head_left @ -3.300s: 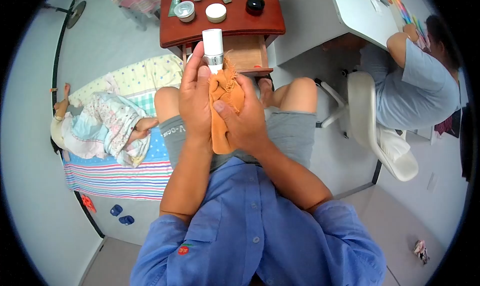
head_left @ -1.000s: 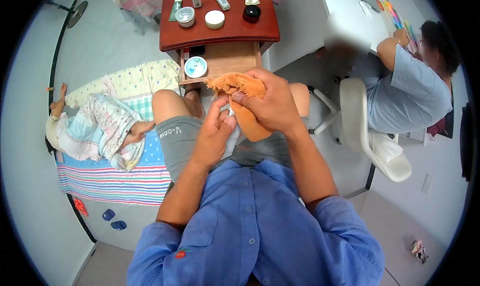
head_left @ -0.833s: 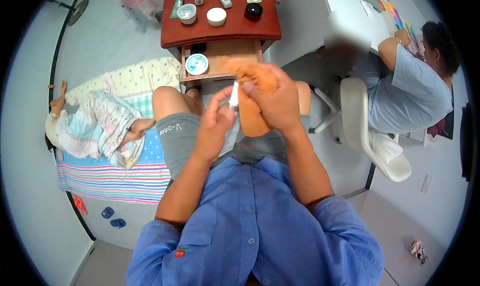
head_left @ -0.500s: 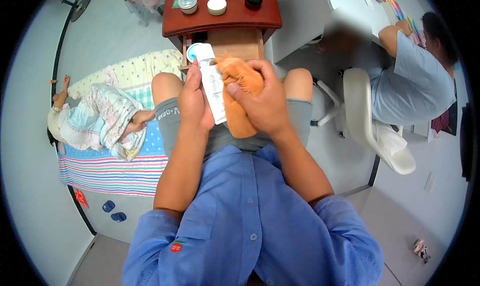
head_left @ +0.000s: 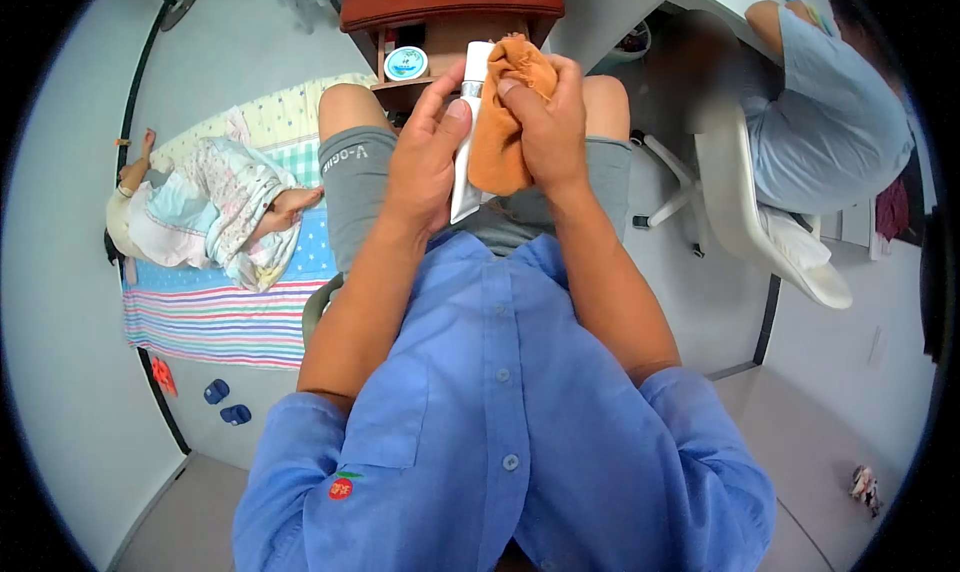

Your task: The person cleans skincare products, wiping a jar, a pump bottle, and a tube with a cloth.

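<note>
Above my lap, my left hand (head_left: pixel 432 157) is closed around a white squeeze tube (head_left: pixel 465 167) with a white cap at its upper end. The tube stands tilted, cap away from me, and its printed face is mostly turned out of sight. My right hand (head_left: pixel 548 122) grips a bunched orange cloth (head_left: pixel 500 152), thumb on top, and the cloth lies against the tube's right side. Just beyond my hands, a round tub with a blue and white lid (head_left: pixel 406 64) sits at the open wooden drawer (head_left: pixel 460 32).
Jars stand on the red-brown cabinet (head_left: pixel 450 4) ahead. To the left, a person lies under a patterned blanket (head_left: pixel 225 212) on a striped mat (head_left: pixel 215 322). At right, a person in a light blue shirt (head_left: pixel 835 122) is at a white desk, by a white chair (head_left: pixel 735 182). Blue slippers (head_left: pixel 235 414) lie on the floor.
Both hands have moved away from my body and slightly right, with the tube and cloth. The tube has turned so its printed face no longer shows. The view has shifted, showing less of the cabinet top.
</note>
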A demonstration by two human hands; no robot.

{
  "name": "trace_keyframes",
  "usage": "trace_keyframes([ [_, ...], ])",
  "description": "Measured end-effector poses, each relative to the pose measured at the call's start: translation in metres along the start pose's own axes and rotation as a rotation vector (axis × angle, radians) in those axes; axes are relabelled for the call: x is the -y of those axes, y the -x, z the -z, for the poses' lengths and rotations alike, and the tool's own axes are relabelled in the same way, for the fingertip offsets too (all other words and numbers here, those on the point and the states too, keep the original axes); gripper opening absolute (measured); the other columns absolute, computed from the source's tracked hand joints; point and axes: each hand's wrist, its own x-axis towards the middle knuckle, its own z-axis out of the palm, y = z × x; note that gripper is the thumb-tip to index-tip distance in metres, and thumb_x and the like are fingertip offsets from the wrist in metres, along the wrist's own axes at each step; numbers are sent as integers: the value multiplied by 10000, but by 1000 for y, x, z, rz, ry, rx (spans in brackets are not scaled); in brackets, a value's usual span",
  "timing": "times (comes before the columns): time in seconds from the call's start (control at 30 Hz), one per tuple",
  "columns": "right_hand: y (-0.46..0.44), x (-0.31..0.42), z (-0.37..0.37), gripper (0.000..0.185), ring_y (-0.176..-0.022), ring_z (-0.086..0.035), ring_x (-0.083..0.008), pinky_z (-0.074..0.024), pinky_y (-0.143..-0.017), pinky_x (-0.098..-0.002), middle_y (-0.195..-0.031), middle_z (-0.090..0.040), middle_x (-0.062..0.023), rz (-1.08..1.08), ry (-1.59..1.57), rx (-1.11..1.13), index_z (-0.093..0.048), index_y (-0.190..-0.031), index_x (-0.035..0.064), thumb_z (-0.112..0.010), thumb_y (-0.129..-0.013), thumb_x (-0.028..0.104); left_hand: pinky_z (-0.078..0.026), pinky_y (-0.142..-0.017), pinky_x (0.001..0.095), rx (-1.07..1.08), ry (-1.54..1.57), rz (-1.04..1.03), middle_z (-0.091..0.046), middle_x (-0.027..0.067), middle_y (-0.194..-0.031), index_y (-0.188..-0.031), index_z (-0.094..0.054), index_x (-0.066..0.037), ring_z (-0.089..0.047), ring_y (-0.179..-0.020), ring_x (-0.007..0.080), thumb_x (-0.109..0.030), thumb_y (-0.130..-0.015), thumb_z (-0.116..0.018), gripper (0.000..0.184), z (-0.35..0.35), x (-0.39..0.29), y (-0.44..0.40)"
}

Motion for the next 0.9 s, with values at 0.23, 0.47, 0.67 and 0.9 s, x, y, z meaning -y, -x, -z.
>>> trace_keyframes([
  [0.23, -2, -25, 14, 553, -1063, -644, -362, -509, -949, -411, -1174, -626, -191, 364, 20, 208, -484, -1202, -43, -724, -767, 199, -488, -1068, 322, -14, -74, -97, -579, 119, -1391, -1549, -377, -42, -580, -1262, 192, -179, -1090, -478, 489, -7, 2, 10],
  [0.47, 15, -4, 29, 457, -970, -675, -225, -551, -874, -343, -1079, -675, -135, 187, -91, 127, -550, -1165, -24, -754, -786, 131, -588, -886, 352, 15, -4, -78, -611, 139, -1327, -1569, -336, -69, -657, -1091, 217, -233, -1093, -468, 520, 18, 5, 12],
  [0.67, 37, 4, 31, 456, -955, -683, -211, -559, -846, -351, -1057, -689, -137, 294, -160, 142, -574, -1157, -17, -765, -769, 129, -600, -870, 402, 161, -20, -218, -608, 165, -1315, -1580, -285, -67, -657, -1089, 257, -332, -1094, -454, 578, 19, -9, 26],
  [0.9, 83, 38, -10, 390, -1004, -695, -343, -544, -875, -426, -1043, -688, -193, 461, 12, -41, -587, -1157, 37, -700, -796, 134, -422, -1131, 363, 25, -195, -416, -472, 120, -1526, -1582, -315, -36, -497, -1371, 229, -323, -1124, -386, 545, -26, -1, 70],
])
